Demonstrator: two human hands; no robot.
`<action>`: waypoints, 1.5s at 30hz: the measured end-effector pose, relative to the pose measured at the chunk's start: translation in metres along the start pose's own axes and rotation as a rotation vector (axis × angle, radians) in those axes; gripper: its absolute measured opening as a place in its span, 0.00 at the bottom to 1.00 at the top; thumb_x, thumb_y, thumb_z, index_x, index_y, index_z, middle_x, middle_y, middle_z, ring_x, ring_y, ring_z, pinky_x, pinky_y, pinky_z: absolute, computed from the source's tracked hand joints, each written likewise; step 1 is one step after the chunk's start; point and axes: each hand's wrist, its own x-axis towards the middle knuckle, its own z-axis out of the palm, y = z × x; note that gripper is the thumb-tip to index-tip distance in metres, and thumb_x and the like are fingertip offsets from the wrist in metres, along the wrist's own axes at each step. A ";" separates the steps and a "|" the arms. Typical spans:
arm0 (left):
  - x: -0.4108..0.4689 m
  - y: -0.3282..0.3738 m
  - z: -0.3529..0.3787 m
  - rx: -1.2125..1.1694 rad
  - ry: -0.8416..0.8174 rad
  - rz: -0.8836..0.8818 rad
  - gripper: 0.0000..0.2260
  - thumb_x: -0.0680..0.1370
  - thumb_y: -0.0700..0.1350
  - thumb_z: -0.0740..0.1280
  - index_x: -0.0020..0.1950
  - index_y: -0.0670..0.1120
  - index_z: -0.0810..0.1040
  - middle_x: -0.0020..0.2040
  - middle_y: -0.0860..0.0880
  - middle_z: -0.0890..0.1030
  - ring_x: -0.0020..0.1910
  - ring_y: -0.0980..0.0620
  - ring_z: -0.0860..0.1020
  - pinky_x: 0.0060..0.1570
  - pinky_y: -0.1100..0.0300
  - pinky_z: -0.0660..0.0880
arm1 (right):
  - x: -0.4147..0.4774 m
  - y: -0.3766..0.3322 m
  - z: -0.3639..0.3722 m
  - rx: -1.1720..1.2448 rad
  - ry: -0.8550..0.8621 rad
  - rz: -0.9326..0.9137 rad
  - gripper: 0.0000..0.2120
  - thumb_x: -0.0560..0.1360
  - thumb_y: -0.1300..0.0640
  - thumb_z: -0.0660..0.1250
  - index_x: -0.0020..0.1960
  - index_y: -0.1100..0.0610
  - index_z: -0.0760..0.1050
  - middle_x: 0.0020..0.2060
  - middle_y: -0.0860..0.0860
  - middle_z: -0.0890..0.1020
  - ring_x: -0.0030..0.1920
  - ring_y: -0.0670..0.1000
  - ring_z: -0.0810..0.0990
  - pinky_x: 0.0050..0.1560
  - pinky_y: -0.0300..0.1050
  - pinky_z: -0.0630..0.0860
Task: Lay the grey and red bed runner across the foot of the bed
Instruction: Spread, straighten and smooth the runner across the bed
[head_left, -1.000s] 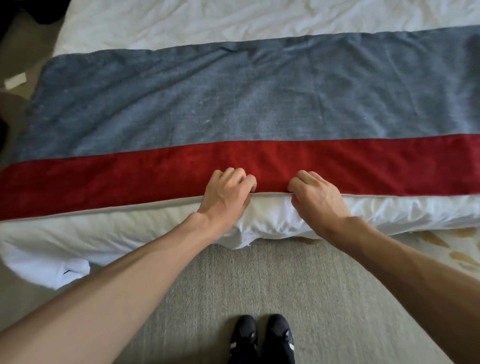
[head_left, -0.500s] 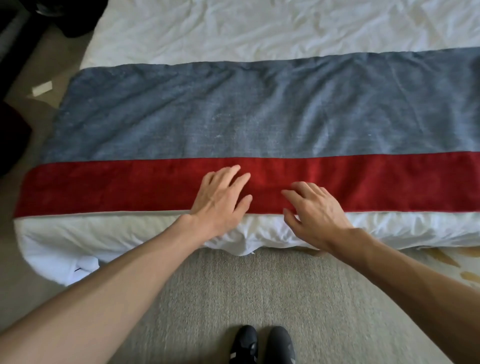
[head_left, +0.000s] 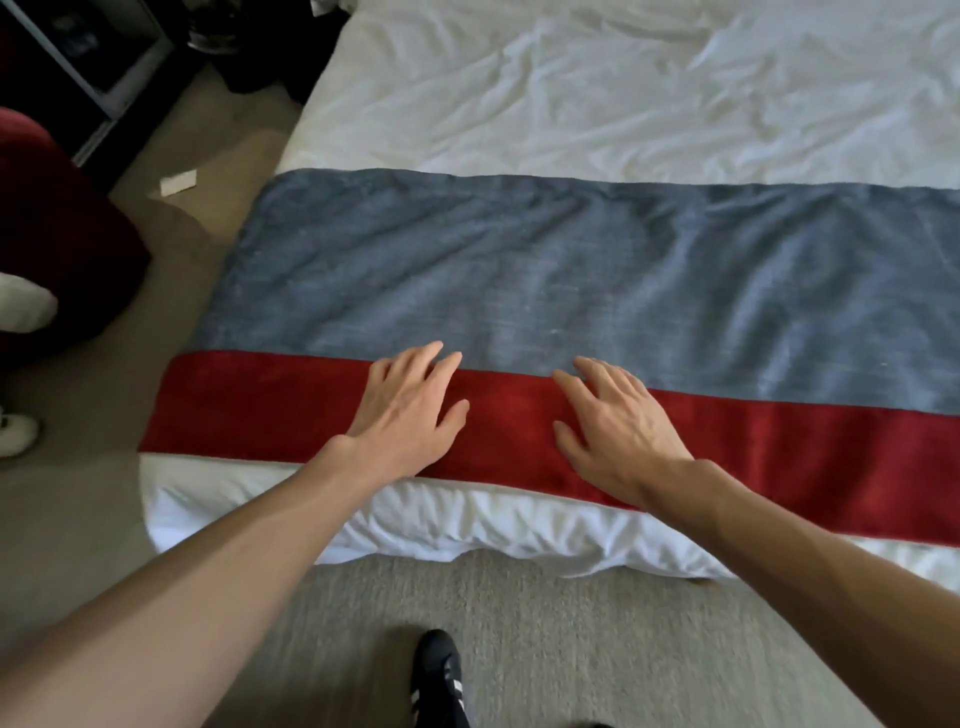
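The grey and red bed runner (head_left: 545, 270) lies flat across the foot of the bed (head_left: 597, 93), its red band nearest me and its wide grey band behind. It runs out of view on the right. My left hand (head_left: 410, 415) rests palm down on the red band, fingers spread, fingertips reaching the grey. My right hand (head_left: 618, 431) lies flat beside it, also with fingers apart. Neither hand grips the cloth. The white duvet edge (head_left: 415, 519) shows below the runner.
Beige carpet (head_left: 545, 623) lies under me, with my black shoe (head_left: 436, 675) near the bottom. A dark red chair (head_left: 57, 239) stands at the left beside a white shoe (head_left: 15, 431). Dark furniture (head_left: 78, 57) fills the far left corner.
Both hands let go of the runner's near edge, opened, and slid forward across the red band toward the grey. The view has shifted, showing more of the bed's left side.
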 end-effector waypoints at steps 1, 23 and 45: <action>0.000 -0.012 -0.001 -0.002 -0.004 0.000 0.26 0.77 0.56 0.60 0.73 0.47 0.63 0.73 0.45 0.64 0.71 0.47 0.62 0.67 0.49 0.58 | 0.009 -0.010 0.002 -0.003 -0.007 -0.006 0.26 0.73 0.50 0.64 0.68 0.60 0.69 0.65 0.63 0.72 0.65 0.62 0.70 0.68 0.53 0.63; 0.101 -0.151 -0.022 -0.028 0.001 0.034 0.25 0.78 0.55 0.58 0.73 0.46 0.63 0.73 0.46 0.64 0.72 0.48 0.61 0.69 0.51 0.56 | 0.204 -0.059 0.012 -0.027 -0.051 -0.059 0.29 0.74 0.50 0.63 0.73 0.60 0.63 0.71 0.63 0.65 0.71 0.61 0.64 0.72 0.53 0.57; 0.283 -0.200 -0.017 -0.124 -0.007 -0.012 0.21 0.80 0.47 0.58 0.73 0.47 0.63 0.75 0.45 0.61 0.75 0.47 0.56 0.69 0.47 0.54 | 0.345 0.012 0.013 -0.031 -0.057 0.106 0.20 0.79 0.57 0.56 0.70 0.59 0.61 0.76 0.58 0.55 0.76 0.56 0.52 0.74 0.52 0.51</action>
